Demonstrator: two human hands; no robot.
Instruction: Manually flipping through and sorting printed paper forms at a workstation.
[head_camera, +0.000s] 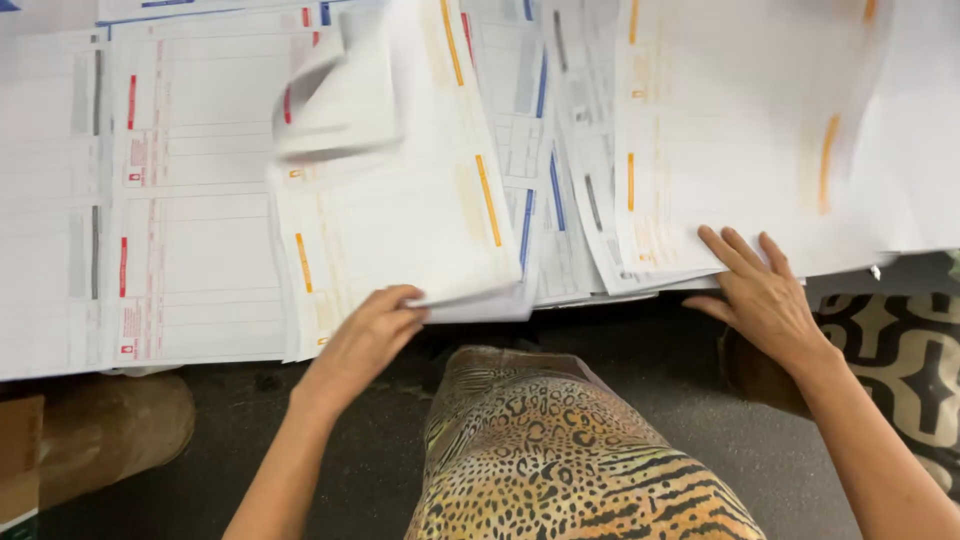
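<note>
Leopard-print fabric (560, 460) on the person's lap filled the bottom centre of the head view, closest to the camera. Above it, a bench (700, 288) was covered edge to edge with overlapping white printed forms. The left hand (365, 335) reached to the bench's near edge, its fingers (405, 300) closed around the lower corner of an orange-striped form (400, 200); that sheet was lifted and curling at its top, blurred there, lying over a stack of red-marked forms (180, 200) to the left. The right hand (765, 295) lay flat with fingers spread open, pressing on another orange-striped stack (720, 130) at the bench's right. Between the two hands sat blue-striped forms (530, 150), partly covered. A brown cardboard tube (110, 425) lay on the dark floor at lower left, and a black-and-cream patterned rug (910, 360) showed at right.
</note>
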